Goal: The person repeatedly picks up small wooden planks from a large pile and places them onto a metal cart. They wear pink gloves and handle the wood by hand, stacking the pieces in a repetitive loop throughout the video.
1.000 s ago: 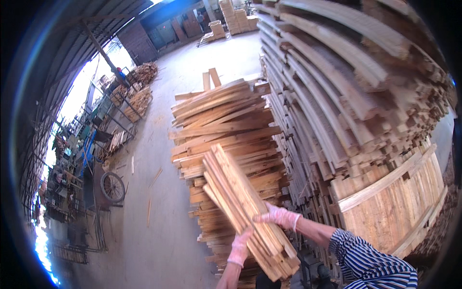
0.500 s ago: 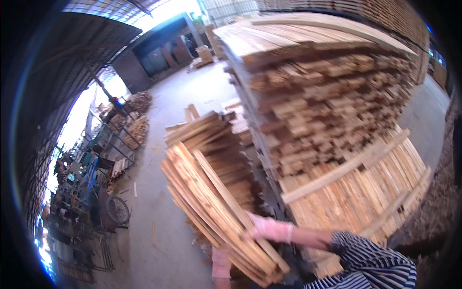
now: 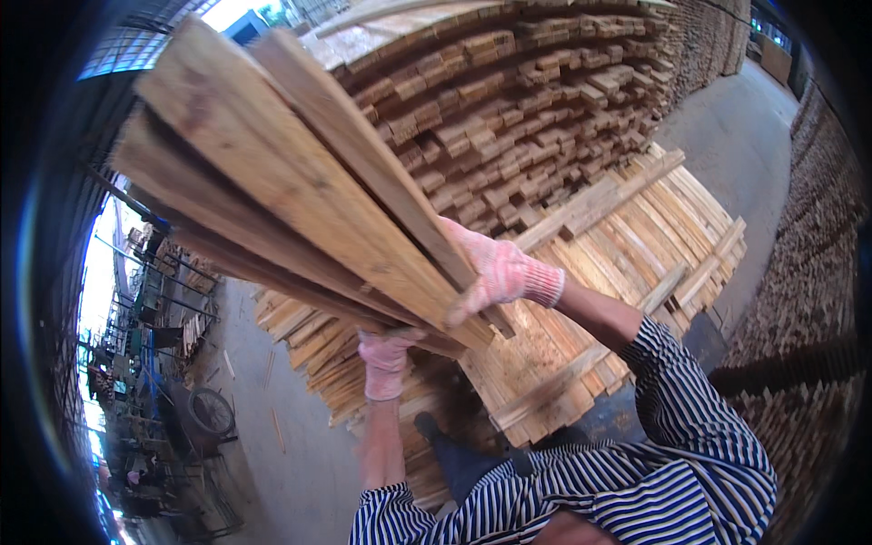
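Note:
A bundle of long wooden boards (image 3: 300,191) is held up in front of me, fanned apart at its far end and slanting up to the left. My right hand (image 3: 498,272), in a pink and white knitted glove, grips the bundle's near end from the right side. Below and to the left, my left hand (image 3: 386,359), gloved alike, closes on the underside of the same boards; its fingertips are partly hidden by them. Just right of the bundle lies a low layered stack of pale boards (image 3: 627,245) with loose strips laid across its top.
A tall stack of boards (image 3: 536,109) rises behind the low one. Another pile of loose boards (image 3: 313,350) lies under the bundle on the left. A wheel (image 3: 212,411) with metal frames stands at far left on the concrete floor (image 3: 304,454). More stacked wood (image 3: 799,318) lines the right.
The bundle has come up closer and its far end has risen, with both hands still on it. My view has turned to the right, and more of my sleeves shows.

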The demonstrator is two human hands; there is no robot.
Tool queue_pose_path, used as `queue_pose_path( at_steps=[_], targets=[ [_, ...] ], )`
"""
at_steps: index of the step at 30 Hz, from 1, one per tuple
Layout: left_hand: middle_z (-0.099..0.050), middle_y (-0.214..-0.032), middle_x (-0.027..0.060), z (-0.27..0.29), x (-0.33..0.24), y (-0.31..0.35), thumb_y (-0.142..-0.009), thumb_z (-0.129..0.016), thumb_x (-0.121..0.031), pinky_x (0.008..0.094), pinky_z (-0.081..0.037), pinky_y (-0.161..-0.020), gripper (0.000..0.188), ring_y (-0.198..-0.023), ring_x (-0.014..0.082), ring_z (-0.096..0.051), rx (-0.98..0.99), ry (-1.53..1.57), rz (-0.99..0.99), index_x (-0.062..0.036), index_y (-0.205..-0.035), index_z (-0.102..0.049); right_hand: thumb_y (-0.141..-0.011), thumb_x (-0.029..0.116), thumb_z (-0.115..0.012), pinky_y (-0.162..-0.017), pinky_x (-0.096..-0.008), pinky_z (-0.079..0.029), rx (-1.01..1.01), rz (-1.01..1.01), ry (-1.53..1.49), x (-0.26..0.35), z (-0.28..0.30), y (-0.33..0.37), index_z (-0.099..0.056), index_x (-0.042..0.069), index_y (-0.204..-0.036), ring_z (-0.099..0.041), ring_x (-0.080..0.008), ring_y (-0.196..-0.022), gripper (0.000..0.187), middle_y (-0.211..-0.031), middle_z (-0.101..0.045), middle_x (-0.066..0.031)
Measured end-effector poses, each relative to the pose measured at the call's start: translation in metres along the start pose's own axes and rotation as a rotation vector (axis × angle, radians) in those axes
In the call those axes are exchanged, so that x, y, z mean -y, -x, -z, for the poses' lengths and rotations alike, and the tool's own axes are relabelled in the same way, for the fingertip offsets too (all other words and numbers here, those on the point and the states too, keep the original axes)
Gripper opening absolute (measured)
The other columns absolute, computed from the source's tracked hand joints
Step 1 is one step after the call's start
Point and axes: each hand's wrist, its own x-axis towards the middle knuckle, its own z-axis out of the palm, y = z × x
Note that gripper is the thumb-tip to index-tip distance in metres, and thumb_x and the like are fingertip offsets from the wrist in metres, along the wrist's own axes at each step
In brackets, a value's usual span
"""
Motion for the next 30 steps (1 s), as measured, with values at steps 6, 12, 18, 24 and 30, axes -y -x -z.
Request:
queue_pose_path(
  at_steps=[6,12,18,24,30],
  targets=[
    [-0.068,-0.125,0.0067,-0.066,0.029,-0.016,-0.059,-0.1,-0.027,0.0368,-0.056,-0.093,0.074,-0.113,0.0159,-0.064,0.223,0.236,0.026,-0.0075,-0.123,-0.067,-0.047,0.039,-0.103,-0.117,-0.0384,-0.035,-0.067,-0.105,-0.042,-0.098,0.022,0.066,-0.016,0.005,-0.16,-0.04,-0.0226,-0.141,0.147,-0.155,-0.041,-0.0144],
    [-0.064,-0.13,0.0086,-0.097,0.03,-0.014,-0.06,-0.1,-0.028,0.0395,-0.053,-0.098,0.093,-0.118,0.0199,-0.062,0.405,0.012,0.111,-0.0043,-0.137,-0.053,-0.048,0.032,-0.104,-0.12,-0.0369,-0.03,-0.111,-0.235,-0.114,-0.152,0.02,0.108,-0.015,0.007,-0.162,-0.034,-0.0188,-0.143,0.147,-0.159,-0.037,-0.0102],
    [-0.069,-0.121,0.0081,-0.135,-0.008,-0.03,-0.062,-0.099,-0.022,0.0376,-0.055,-0.094,0.082,-0.109,0.0205,-0.066,0.2,0.171,-0.109,-0.0023,-0.131,-0.059,-0.055,0.033,-0.101,-0.119,-0.0373,-0.033,-0.205,-0.057,-0.11,-0.134,0.037,0.11,-0.014,-0.001,-0.158,-0.039,-0.0234,-0.142,0.139,-0.154,-0.042,-0.0182],
    [-0.068,-0.112,0.0062,-0.158,-0.123,-0.058,-0.08,-0.087,-0.014,0.0297,-0.057,-0.079,0.071,-0.095,0.0158,-0.066,0.233,0.418,0.306,-0.004,-0.138,-0.048,-0.064,0.036,-0.095,-0.115,-0.0371,-0.038,-0.267,-0.224,-0.267,-0.062,0.062,0.128,-0.022,-0.003,-0.156,-0.046,-0.0226,-0.136,0.123,-0.147,-0.05,-0.0171],
    [-0.055,-0.137,0.0176,-0.255,-0.115,0.004,-0.093,-0.075,-0.029,0.0417,-0.055,-0.102,0.079,-0.119,0.0261,-0.061,0.315,0.524,0.642,-0.0021,-0.151,-0.029,-0.077,0.047,-0.084,-0.104,-0.0355,-0.048,-0.483,-0.381,-0.459,-0.061,0.081,0.236,-0.043,-0.005,-0.146,-0.06,-0.0225,-0.119,0.096,-0.129,-0.063,-0.0151]
  ],
)
